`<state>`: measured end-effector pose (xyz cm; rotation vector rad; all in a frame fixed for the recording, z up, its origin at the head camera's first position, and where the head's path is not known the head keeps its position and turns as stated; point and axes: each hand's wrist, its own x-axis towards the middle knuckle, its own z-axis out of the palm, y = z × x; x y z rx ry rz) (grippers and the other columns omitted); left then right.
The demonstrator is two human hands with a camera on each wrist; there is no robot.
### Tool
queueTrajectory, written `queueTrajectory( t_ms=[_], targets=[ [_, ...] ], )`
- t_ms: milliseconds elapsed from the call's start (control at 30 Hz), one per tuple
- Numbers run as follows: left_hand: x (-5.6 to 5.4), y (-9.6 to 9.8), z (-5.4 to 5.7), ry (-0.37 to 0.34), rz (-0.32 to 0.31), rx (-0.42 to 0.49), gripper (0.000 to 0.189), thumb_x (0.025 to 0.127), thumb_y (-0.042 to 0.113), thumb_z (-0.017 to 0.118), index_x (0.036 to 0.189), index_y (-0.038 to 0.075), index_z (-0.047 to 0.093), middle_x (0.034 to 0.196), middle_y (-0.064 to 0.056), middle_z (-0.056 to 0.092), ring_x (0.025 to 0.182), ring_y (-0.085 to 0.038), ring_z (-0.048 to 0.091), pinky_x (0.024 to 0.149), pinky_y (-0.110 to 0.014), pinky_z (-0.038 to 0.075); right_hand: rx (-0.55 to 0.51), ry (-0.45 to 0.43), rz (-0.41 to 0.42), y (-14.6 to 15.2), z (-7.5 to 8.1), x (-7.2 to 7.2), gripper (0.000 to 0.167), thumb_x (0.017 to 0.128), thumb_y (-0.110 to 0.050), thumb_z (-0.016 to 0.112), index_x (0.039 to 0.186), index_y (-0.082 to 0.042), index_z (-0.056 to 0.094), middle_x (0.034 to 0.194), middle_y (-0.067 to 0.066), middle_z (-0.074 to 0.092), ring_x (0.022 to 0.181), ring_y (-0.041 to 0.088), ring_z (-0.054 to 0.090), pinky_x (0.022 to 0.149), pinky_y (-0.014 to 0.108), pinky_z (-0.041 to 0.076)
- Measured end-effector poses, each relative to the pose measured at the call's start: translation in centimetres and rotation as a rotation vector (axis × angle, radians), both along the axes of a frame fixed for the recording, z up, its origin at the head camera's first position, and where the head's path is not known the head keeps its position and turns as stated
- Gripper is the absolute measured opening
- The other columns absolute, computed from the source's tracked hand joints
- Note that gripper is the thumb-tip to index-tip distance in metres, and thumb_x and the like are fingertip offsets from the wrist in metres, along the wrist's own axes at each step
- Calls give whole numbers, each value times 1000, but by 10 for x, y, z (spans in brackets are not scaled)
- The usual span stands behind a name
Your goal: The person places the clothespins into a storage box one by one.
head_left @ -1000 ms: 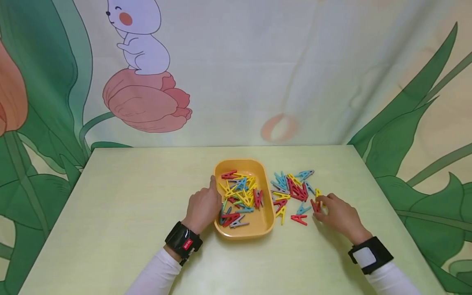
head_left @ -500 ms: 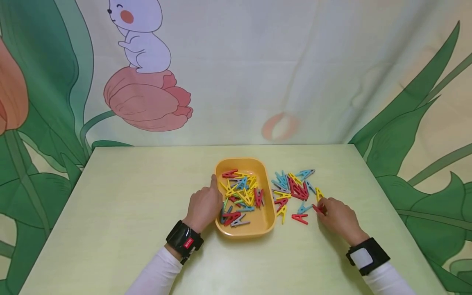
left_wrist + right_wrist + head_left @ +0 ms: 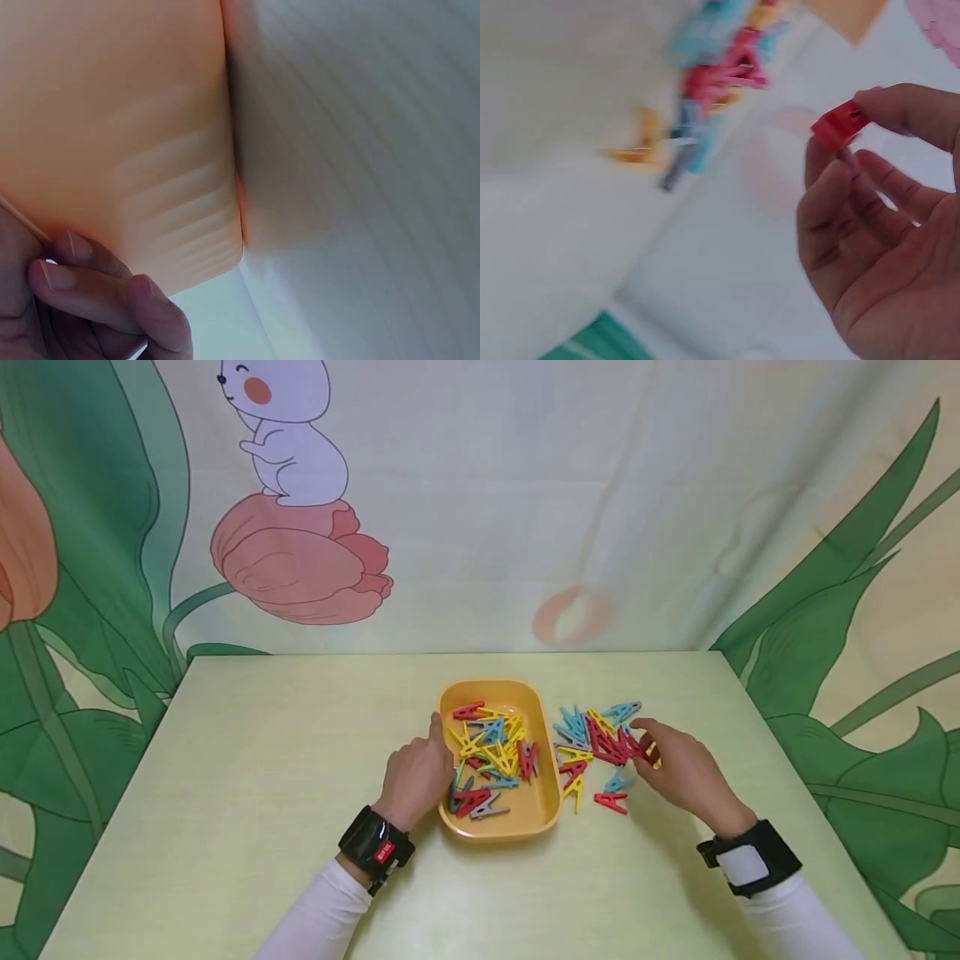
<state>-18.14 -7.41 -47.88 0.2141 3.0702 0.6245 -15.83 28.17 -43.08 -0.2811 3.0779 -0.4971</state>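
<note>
A yellow-orange plastic tray (image 3: 538, 814) holds several small plastic clothespins (image 3: 501, 758) in yellow, red, blue, green and grey. My left hand (image 3: 416, 781) grips the tray's left rim; in the left wrist view its fingers (image 3: 90, 296) curl against the outer wall. To the right of the tray, my right hand (image 3: 686, 772) pinches a red clothespin (image 3: 840, 127) between thumb and fingertips, raised off the table in the right wrist view. Beside that hand lies a loose pile of red, blue, yellow and grey clothespins (image 3: 603, 743).
A pale wood-look table (image 3: 262, 777) carries everything. Behind it hangs a printed curtain (image 3: 480, 527) with flowers, leaves and a white animal. One red clothespin (image 3: 611, 802) lies at the near edge of the loose pile.
My right hand has pinched the red clothespin, lifted it and moved up and slightly left toward the pile. The left hand stays on the tray.
</note>
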Motion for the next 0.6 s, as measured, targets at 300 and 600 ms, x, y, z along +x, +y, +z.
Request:
queueTrajectory(
  t_ms=[300,600],
  targets=[
    [0,-1,0,-12,1,14,60,99,19,49,150,-5,31,58,-5,53,50,-20,51,45,-31,33,-57,96,139,-60,38,-19,41,88,-22,72,126,-9,63,101,5,67,85,21,61,68,30,52],
    [-2,-3,-1,2,3,20,58,98,19,49,149,-5,34,59,-6,54,50,-20,51,45,-31,34,-46,136,267,-115,40,-35,39,89,-21,72,126,-13,63,107,2,68,85,18,62,72,30,52]
  ],
)
